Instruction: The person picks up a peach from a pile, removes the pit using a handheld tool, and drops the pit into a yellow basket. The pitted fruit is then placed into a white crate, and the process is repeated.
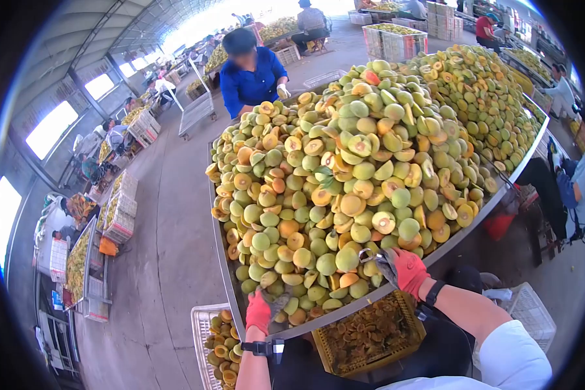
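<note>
A big heap of green and orange fruit [344, 169], much of it cut in halves, fills a metal-edged table [370, 298]. My right hand [406, 271], in a red and grey glove, is closed around a small metal tool [368, 255] at the heap's near edge. The tool's looped tip lies beside a green fruit [347, 259]. My left hand [264, 309], gloved the same way, is at the near left corner, against the fruit. Its fingers are partly hidden, and whether it holds a fruit cannot be made out.
Below the table edge is a yellow crate [370, 335] of brownish pieces. A white crate [201, 331] of fruit halves stands at the lower left. Across the table a person in blue [257, 75] works at the heap. A metal cart [196, 112] stands behind on the left.
</note>
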The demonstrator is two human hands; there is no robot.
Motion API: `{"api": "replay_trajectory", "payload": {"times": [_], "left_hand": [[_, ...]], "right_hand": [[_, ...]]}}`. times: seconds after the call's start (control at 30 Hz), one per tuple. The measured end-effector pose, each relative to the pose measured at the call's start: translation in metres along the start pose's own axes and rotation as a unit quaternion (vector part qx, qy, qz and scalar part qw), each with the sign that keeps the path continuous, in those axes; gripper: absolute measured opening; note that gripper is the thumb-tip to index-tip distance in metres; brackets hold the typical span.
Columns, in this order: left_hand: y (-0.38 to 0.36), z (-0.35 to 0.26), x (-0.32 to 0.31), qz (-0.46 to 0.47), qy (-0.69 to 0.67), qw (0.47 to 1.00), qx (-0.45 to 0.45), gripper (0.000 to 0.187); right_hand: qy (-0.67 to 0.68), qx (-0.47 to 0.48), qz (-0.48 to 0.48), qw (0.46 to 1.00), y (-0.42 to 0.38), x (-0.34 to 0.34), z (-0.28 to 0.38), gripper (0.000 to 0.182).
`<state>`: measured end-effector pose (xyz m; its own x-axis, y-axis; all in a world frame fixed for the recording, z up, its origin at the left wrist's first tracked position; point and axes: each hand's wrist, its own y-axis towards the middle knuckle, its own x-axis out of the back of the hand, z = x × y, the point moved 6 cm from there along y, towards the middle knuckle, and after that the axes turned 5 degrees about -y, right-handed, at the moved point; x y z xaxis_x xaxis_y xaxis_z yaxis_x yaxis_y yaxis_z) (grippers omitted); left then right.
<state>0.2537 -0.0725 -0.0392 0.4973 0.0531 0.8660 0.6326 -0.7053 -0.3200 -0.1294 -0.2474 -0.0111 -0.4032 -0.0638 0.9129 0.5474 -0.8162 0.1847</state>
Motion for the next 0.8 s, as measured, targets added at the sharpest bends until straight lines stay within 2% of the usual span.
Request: {"api": "replay_trajectory", "payload": {"times": [0.03,0.1,0.13,0.17,0.23,0.27,0.3,0.37,0.43,0.5,0.53,0.6,0.63,0.73,0.8], "left_hand": [[0.006,0.006,-0.006,0.0,-0.003,1.0,0.005,0.055],[0.023,-0.001,-0.023,0.03,-0.193,0.971,-0.135,0.048],[0.02,-0.006,-0.028,-0.019,-0.143,0.976,-0.163,0.044],[0.013,-0.017,-0.023,-0.02,-0.148,0.976,-0.162,0.044],[-0.022,-0.07,0.021,-0.031,-0.001,0.977,-0.21,0.042],[-0.033,-0.102,0.046,0.038,-0.081,0.979,-0.181,0.037],[-0.022,-0.11,0.054,0.038,-0.084,0.979,-0.179,0.037],[-0.002,-0.117,0.074,-0.013,-0.09,0.978,-0.188,0.036],[0.037,-0.124,0.09,-0.073,-0.171,0.955,-0.23,0.041],[0.059,-0.154,0.114,-0.188,-0.067,0.936,-0.288,0.05],[0.077,-0.162,0.115,-0.189,-0.07,0.937,-0.287,0.05],[0.117,-0.17,0.112,-0.19,0.009,0.955,-0.228,0.066],[0.127,-0.18,0.113,-0.188,0.006,0.955,-0.228,0.066],[0.162,-0.203,0.104,-0.082,0.062,0.984,-0.145,0.09],[0.169,-0.212,0.097,-0.054,0.056,0.99,-0.119,0.091]], "right_hand": [[0.0,0.004,0.004,1.0,0.001,0.003,0.004,0.031],[0.064,-0.059,0.051,0.995,0.004,0.006,0.002,0.033],[0.02,-0.028,0.041,0.999,0.004,0.008,0.006,0.035],[0.015,-0.025,0.042,0.999,0.004,0.008,0.006,0.035],[0.039,-0.018,0.033,0.999,0.003,0.007,0.006,0.036],[0.008,-0.005,0.012,1.0,0.004,0.013,0.012,0.027],[0.006,-0.003,0.014,1.0,0.004,0.012,0.012,0.027],[-0.01,-0.009,0.049,0.999,0.004,0.007,0.009,0.032],[-0.004,-0.005,0.059,0.998,0.004,0.007,0.008,0.037],[0.003,-0.002,0.067,0.998,0.003,0.005,0.007,0.042],[-0.002,0.003,0.068,0.998,0.001,0.004,0.005,0.047],[0.0,0.001,0.074,0.997,0.0,0.002,0.002,0.056],[-0.003,0.0,0.076,0.997,0.0,0.002,0.002,0.056],[0.03,-0.02,0.087,0.996,0.001,0.0,0.001,0.058],[0.026,-0.021,0.087,0.996,0.001,-0.004,-0.002,0.058]]}}
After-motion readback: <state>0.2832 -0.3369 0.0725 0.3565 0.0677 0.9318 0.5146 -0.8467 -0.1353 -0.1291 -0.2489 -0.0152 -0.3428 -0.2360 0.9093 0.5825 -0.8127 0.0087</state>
